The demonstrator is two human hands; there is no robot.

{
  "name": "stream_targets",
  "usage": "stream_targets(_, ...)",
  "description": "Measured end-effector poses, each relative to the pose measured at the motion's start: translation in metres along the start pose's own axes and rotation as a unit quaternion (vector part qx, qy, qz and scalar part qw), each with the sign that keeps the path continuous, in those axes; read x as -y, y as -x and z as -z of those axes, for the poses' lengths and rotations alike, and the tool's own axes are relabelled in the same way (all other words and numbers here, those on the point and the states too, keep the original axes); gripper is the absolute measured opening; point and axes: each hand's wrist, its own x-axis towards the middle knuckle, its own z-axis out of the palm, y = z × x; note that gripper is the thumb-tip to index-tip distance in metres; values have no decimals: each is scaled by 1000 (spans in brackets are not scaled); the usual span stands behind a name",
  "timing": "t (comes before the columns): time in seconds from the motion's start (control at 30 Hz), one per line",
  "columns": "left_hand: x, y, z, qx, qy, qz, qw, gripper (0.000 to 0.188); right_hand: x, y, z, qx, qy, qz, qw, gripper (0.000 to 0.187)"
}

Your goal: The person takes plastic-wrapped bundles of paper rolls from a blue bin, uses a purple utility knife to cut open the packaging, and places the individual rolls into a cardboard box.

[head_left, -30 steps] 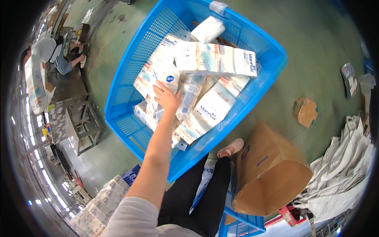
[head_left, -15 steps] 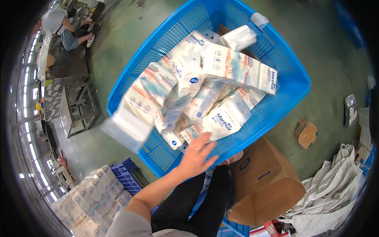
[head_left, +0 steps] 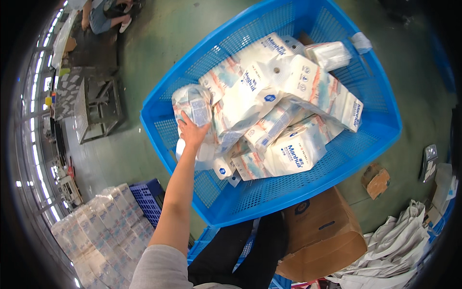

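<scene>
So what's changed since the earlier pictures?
The left hand moved from the near side of the blue basket leftward, onto a white pack. That pack poked out before; now it seems to sit inside. The other packs and cardboard box look unmoved.

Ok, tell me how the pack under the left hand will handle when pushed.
The pack under the left hand probably gives a little: its film wrapper looks thin and its outline rounded. The wrapper's shine suggests it could slip.
</scene>
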Motion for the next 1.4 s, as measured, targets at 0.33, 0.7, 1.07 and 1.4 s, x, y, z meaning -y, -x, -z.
stream_targets(0.33,11,90,44,-42,-94,-300,948,82,29,-21,-18,47,23,56,997,41)
stream_targets(0.7,-2,89,160,149,213,-277,925,12,88,4,-37,87,64,170,979,19)
stream_targets(1.07,-110,196,427,358,668,-272,593,22,201,172,-67,255,-55,409,874,17)
stream_targets(1.4,-214,307,528,534,775,-337,36,25,236,381,55,195,80,780,589,25)
